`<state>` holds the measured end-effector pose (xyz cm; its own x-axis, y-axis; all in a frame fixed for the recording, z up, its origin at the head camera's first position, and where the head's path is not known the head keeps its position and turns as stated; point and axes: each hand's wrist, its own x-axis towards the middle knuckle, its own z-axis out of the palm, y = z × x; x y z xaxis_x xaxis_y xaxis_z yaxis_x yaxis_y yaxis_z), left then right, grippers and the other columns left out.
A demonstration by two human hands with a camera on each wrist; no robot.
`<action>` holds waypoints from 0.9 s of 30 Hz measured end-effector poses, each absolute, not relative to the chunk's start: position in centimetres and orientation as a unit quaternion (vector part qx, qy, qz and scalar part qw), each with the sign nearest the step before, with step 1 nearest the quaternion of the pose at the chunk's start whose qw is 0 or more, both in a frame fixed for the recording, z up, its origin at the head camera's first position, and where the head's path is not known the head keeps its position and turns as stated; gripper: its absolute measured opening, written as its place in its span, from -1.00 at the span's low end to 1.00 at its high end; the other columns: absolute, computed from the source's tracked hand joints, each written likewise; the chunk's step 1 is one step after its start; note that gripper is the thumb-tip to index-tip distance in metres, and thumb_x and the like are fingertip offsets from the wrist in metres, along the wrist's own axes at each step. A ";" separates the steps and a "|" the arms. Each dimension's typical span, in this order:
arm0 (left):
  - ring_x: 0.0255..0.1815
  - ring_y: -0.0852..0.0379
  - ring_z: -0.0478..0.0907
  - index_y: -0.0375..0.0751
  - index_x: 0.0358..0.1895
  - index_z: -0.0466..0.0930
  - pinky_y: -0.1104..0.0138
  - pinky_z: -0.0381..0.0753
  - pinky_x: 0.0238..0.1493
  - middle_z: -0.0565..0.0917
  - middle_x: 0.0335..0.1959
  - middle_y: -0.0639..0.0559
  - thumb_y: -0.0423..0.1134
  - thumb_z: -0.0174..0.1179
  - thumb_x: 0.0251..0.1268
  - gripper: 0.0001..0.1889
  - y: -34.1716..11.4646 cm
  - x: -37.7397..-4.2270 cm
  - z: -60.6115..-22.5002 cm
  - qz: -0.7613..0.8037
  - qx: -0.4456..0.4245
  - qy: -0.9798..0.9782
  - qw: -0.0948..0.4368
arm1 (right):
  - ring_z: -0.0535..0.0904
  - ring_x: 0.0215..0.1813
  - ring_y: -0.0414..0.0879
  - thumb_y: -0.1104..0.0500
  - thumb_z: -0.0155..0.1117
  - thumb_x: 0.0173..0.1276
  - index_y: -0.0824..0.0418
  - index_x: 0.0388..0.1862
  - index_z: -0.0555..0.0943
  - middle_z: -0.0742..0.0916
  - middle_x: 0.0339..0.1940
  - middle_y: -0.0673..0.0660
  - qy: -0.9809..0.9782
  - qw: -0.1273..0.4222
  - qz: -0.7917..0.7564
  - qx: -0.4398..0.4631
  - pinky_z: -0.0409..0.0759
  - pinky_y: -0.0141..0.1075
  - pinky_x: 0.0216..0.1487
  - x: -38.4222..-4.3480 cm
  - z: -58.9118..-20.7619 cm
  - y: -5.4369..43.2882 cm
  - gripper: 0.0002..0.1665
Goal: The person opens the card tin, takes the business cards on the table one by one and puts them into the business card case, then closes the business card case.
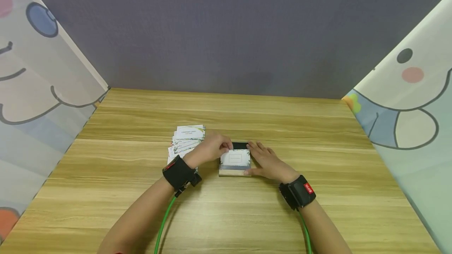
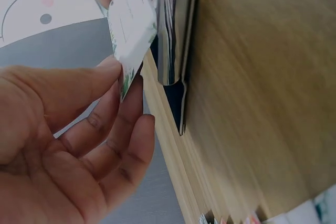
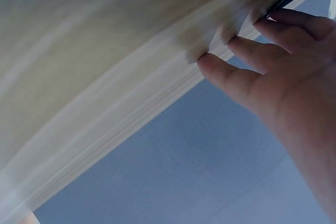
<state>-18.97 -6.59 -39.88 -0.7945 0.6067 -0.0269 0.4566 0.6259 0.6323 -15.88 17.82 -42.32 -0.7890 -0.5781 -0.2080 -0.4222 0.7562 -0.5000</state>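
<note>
My left hand [image 1: 212, 147] pinches a white business card [image 1: 235, 158] with leafy printed corners between thumb and fingers at its far left corner. The card lies over a black and silver card case [image 1: 231, 173]; in the left wrist view it tilts beside the shiny metal edge of the case [image 2: 168, 35]. My right hand [image 1: 270, 164] lies at the right side of the case, fingers extended, thumb at the near edge and forefinger at the far corner. In the right wrist view its other fingertips [image 3: 205, 61] rest on the table.
A fanned stack of printed business cards [image 1: 190, 131] lies on the wooden table [image 1: 282, 222] left of the case, partly behind my left hand. A dark grey panel [image 1: 226, 34] stands at the back, with cartoon-printed walls on both sides. Green cables [image 1: 164, 218] trail from the wrist bands.
</note>
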 end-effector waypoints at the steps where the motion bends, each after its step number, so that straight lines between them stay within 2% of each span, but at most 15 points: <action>1: -0.19 0.01 0.66 -0.31 -0.14 0.73 0.30 0.65 -0.12 0.72 -0.23 -0.11 -0.52 0.23 0.39 -0.87 -6.6 -19.0 -39.9 0.312 0.299 0.894 0.123 | -0.09 0.62 0.38 -0.13 0.34 0.42 0.48 0.59 0.06 0.12 0.64 0.39 0.920 0.178 -0.219 -0.271 -0.06 0.33 0.51 -15.9 -42.3 17.8 0.09; 12: -0.23 0.11 0.64 -0.29 -0.13 0.72 0.39 0.62 -0.18 0.71 -0.24 -0.07 -0.52 0.25 0.36 -0.87 -6.7 -19.0 -40.4 0.294 0.339 0.880 0.154 | -0.07 0.62 0.39 -0.11 0.35 0.42 0.50 0.58 0.09 0.14 0.63 0.40 0.920 0.170 -0.213 -0.280 -0.03 0.33 0.50 -15.9 -42.3 17.8 0.07; 18: -0.38 0.27 0.48 -0.29 -0.14 0.72 0.48 0.51 -0.29 0.68 -0.33 0.02 -0.59 0.21 0.30 -0.80 -6.6 -18.9 -40.8 0.277 0.369 0.877 0.134 | -0.06 0.61 0.40 -0.12 0.35 0.42 0.50 0.57 0.11 0.15 0.62 0.41 0.919 0.170 -0.214 -0.285 -0.03 0.34 0.50 -15.9 -42.3 17.9 0.07; 21: -0.40 0.27 0.45 -0.30 -0.13 0.73 0.46 0.51 -0.31 0.68 -0.34 0.02 -0.62 0.16 0.27 -0.76 -6.5 -18.9 -40.9 0.279 0.370 0.876 0.133 | -0.07 0.62 0.39 -0.12 0.35 0.42 0.50 0.58 0.10 0.14 0.62 0.41 0.919 0.172 -0.215 -0.284 -0.04 0.33 0.50 -15.9 -42.4 17.9 0.07; 27: -0.31 0.19 0.51 -0.30 0.00 0.73 0.38 0.55 -0.24 0.69 -0.19 -0.06 -0.56 0.19 0.37 -0.75 -6.4 -18.6 -40.8 0.271 0.366 0.878 0.149 | -0.08 0.62 0.38 -0.11 0.35 0.43 0.49 0.58 0.09 0.14 0.63 0.39 0.919 0.173 -0.217 -0.281 -0.05 0.33 0.51 -15.9 -42.4 17.9 0.06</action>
<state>-18.63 -6.43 -40.84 -0.6869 0.7239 -0.0640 0.5621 0.5851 0.5845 -15.91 17.92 -42.38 -0.7819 -0.5918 -0.1958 -0.4412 0.7473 -0.4969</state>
